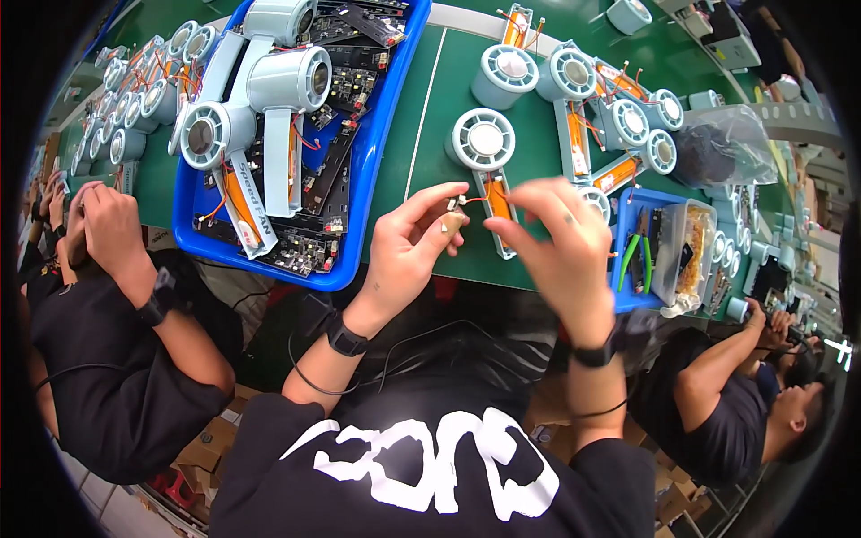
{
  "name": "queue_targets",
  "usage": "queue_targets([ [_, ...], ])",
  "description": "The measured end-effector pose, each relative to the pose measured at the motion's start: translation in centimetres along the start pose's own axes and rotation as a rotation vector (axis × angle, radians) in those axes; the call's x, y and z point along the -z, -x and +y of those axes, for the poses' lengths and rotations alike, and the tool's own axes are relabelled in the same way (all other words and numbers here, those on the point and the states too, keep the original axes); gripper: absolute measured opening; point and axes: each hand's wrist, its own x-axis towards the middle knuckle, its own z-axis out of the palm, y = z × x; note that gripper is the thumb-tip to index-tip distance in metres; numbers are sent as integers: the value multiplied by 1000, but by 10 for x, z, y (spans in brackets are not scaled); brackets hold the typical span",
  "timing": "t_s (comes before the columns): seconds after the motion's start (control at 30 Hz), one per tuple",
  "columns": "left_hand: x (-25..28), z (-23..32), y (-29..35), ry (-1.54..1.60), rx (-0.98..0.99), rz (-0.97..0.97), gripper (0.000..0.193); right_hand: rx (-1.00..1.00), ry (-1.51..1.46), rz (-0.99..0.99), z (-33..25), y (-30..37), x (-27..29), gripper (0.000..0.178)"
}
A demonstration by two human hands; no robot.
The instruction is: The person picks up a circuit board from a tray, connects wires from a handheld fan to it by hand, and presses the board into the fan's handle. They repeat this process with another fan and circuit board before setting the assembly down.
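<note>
My left hand (405,255) is closed in a pinch around a small white connector (455,203). Thin red wires (477,198) run from it toward a light-blue handheld fan (484,139). The fan lies on the table with its round head away from me, its open handle (499,197) showing an orange strip inside. A beige wrap (455,221) covers one of my left fingertips. Over the right side of the handle hovers my right hand (565,247), slightly blurred, its thumb and fingers apart with nothing visible between them.
On the left, a blue tray (345,264) holds dark circuit boards and several fan housings. More fans (574,72) lie at the back right. A blue bin (628,269) with green-handled pliers (630,260) stands right of my hand. Co-workers sit on both sides.
</note>
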Motion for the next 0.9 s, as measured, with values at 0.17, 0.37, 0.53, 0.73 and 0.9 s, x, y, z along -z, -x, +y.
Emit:
queue_targets([
  [0.17,-13,-5,12,116,50,12,35,-398,-260,67,-40,47,-30,46],
  [0.37,-32,-5,12,226,49,63,35,-506,-484,98,-27,64,-20,53],
  [0.53,-40,-17,3,-526,-263,37,34,-614,-804,-17,-27,48,7,52],
  [0.73,-69,-6,-12,-986,-452,43,22,-669,-903,-70,-21,25,23,48],
  [0.9,-61,-4,-22,-1074,-563,51,16,-726,-870,-68,-8,20,37,46],
])
